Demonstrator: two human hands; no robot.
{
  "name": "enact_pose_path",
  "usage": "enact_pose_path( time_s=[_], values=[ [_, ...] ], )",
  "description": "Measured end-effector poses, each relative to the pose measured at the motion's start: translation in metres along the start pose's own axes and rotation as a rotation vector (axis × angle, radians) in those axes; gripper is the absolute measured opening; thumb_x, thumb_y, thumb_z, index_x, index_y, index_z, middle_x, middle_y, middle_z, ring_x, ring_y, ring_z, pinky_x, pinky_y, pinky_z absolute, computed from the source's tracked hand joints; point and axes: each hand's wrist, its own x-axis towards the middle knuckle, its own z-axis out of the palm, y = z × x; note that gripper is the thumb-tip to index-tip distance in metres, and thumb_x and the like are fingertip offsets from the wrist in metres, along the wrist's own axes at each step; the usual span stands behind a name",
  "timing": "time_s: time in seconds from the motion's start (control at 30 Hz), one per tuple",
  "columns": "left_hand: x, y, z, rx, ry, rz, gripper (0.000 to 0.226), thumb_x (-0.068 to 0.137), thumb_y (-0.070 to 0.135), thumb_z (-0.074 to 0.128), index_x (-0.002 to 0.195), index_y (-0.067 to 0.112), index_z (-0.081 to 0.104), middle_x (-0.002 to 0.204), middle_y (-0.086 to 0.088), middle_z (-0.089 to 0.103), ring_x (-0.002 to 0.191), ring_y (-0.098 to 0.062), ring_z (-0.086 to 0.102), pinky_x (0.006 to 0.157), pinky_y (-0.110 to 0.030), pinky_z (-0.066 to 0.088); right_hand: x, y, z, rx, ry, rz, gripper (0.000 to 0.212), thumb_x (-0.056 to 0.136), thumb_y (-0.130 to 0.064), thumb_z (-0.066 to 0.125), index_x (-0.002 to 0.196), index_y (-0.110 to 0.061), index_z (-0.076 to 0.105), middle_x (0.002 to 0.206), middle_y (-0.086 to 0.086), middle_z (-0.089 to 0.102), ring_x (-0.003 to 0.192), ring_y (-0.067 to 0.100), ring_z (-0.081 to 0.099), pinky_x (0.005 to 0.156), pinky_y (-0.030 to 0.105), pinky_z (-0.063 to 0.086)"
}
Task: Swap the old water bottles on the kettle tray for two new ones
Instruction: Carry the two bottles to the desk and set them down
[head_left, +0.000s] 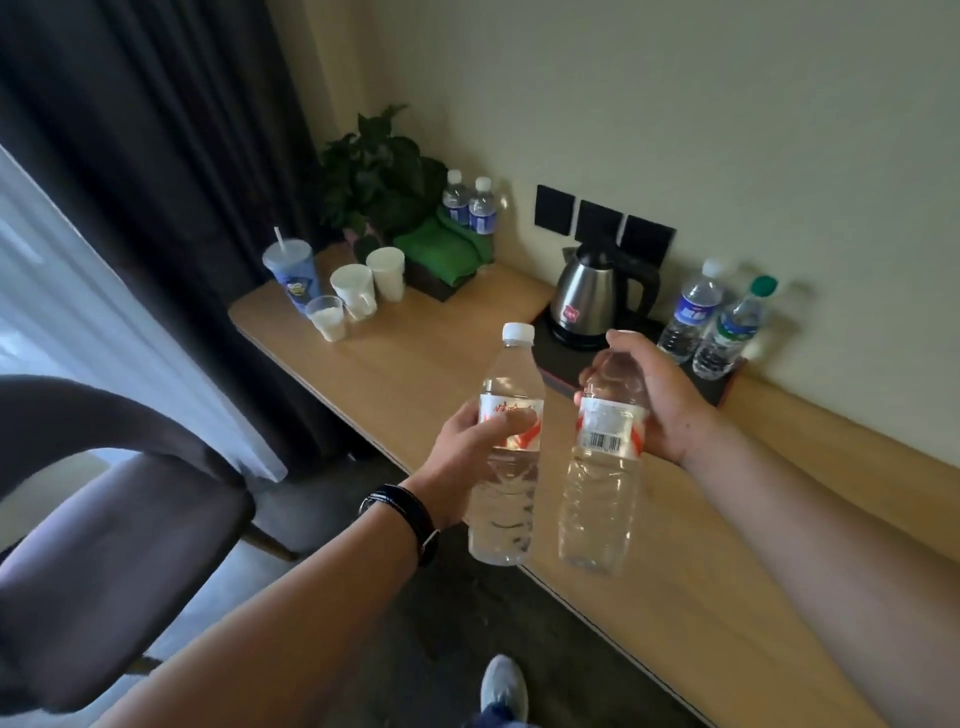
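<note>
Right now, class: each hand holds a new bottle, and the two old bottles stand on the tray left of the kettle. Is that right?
Not quite. The head view shows the two old bottles right of the kettle, on the tray. The left hand and right hand do each hold a bottle.

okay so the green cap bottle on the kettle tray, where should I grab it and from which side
Take the green-capped bottle around its upper body just under the cap, coming from the front right. It stands upright at the tray's right end, with the blue-label bottle close on its left and the wall behind, so those sides look blocked. Both hands are full: the right hand and left hand each hold a bottle, so free one first.
</note>
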Motion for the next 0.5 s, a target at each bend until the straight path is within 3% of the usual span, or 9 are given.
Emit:
enact_pose_path(
  time_s=[0.07,0.13,0.27,0.5],
  values=[
    [0.027,0.007,0.003,0.06,-0.007,0.001,0.057,0.068,0.03,0.082,0.118,0.01,0.062,0.098,-0.014,0.07,0.084,-0.032,0.068,0.082,-0.052,0.055,0.014,-0.01,-0.01,-0.014,0.053,-0.019,0.031,0.082,-0.038,0.071,0.067,-0.011,0.066,0.073,0.016,0.067,0.063,0.029,0.066,0.062,0.037,0.059],
    [0.054,0.014,0.008,0.153,-0.049,-0.013,0.054,0.067,0.028,0.081,0.116,0.015,0.065,0.105,-0.015,0.072,0.093,-0.034,0.069,0.086,-0.051,0.057,0.023,-0.019,-0.02,-0.043,0.131,-0.037,0.032,0.077,-0.041,0.074,0.066,-0.011,0.067,0.073,0.015,0.069,0.061,0.028,0.067,0.064,0.039,0.058],
    [0.1,0.025,0.025,0.368,-0.163,-0.029,0.038,0.061,0.033,0.084,0.096,0.036,0.071,0.097,0.0,0.076,0.091,-0.025,0.072,0.072,-0.032,0.06,0.034,-0.033,-0.04,-0.133,0.383,-0.151,0.035,0.069,-0.049,0.075,0.066,-0.015,0.072,0.073,0.012,0.071,0.065,0.026,0.067,0.074,0.045,0.055],
    [0.172,0.023,0.06,0.534,-0.338,-0.034,0.048,0.059,0.03,0.084,0.103,0.033,0.065,0.092,0.012,0.076,0.082,-0.005,0.072,0.061,-0.015,0.054,0.043,-0.037,-0.076,-0.241,0.745,-0.359,0.029,0.07,-0.053,0.071,0.081,-0.027,0.072,0.075,0.005,0.076,0.065,0.021,0.073,0.067,0.038,0.056]
  ],
)
